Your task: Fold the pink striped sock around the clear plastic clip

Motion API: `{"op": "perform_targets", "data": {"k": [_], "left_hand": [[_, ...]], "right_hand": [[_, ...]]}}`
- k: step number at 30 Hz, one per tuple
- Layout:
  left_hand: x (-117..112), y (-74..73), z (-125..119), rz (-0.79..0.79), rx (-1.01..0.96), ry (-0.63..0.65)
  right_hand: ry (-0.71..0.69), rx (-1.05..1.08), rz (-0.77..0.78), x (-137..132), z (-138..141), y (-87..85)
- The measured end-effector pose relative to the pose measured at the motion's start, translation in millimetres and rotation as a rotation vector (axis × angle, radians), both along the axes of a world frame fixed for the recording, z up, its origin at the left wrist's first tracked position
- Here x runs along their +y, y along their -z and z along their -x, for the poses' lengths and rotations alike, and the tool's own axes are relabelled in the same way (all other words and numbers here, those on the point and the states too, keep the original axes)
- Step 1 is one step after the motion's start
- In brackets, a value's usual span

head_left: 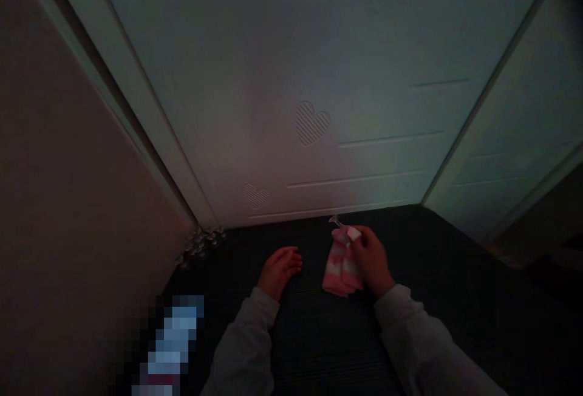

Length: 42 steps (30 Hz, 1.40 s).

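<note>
My right hand (371,259) grips a pair of small pink and white striped socks (339,268) at their upper end. The socks hang down from the fingers over the dark tabletop. From their top sticks up a small clear piece (336,220) that looks like a plastic sock hook. To the left, my left hand (281,268) rests over the table, its fingers loosely bent with nothing in them, apart from the socks.
A heap of small shiny clear pieces (203,243) lies at the table's back left corner. Behind the dark table (328,347) stands a white panel (218,110) with embossed hearts and lines. A blurred-out bright object (170,341) is at lower left.
</note>
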<state>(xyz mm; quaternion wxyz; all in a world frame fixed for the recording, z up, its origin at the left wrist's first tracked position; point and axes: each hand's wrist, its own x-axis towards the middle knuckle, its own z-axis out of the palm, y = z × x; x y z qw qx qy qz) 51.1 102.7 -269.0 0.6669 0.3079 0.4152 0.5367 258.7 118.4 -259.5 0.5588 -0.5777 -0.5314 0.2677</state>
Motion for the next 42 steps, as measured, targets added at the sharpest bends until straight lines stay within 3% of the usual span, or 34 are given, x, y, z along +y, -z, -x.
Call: {"op": "perform_targets", "data": {"k": [3, 6, 8, 11, 15, 18, 25, 42], "left_hand": [[-0.1, 0.2, 0.4, -0.005, -0.006, 0.0], [-0.1, 0.4, 0.7, -0.006, -0.014, 0.003], [-0.2, 0.3, 0.8, -0.006, -0.015, 0.009], [0.3, 0.0, 1.1, -0.01, -0.024, 0.015], [1.5, 0.4, 1.1, -0.022, -0.039, -0.007], [2.4, 3.2, -0.5, -0.033, 0.012, -0.018], [5.8, 13.3, -2.9, -0.11, 0.266, 0.042], [-0.9, -1.8, -2.9, -0.014, 0.131, 0.028]], "right_hand": [[0.2, -0.057, -0.07, 0.6, -14.7, -3.4], [0.424, -0.197, -0.279, -1.8, -28.5, -5.0], [0.442, -0.324, -0.429, -3.9, -32.1, -4.9], [0.182, -0.494, -0.477, -6.9, -21.9, -0.9], [-0.334, -0.534, -0.234, -12.6, 10.8, 8.9], [-0.479, -0.55, -0.143, -17.7, 27.9, 12.9], [-0.537, -0.523, -0.068, -20.2, 28.8, 10.6], [-0.539, -0.447, 0.073, -18.3, 29.9, 9.7]]}}
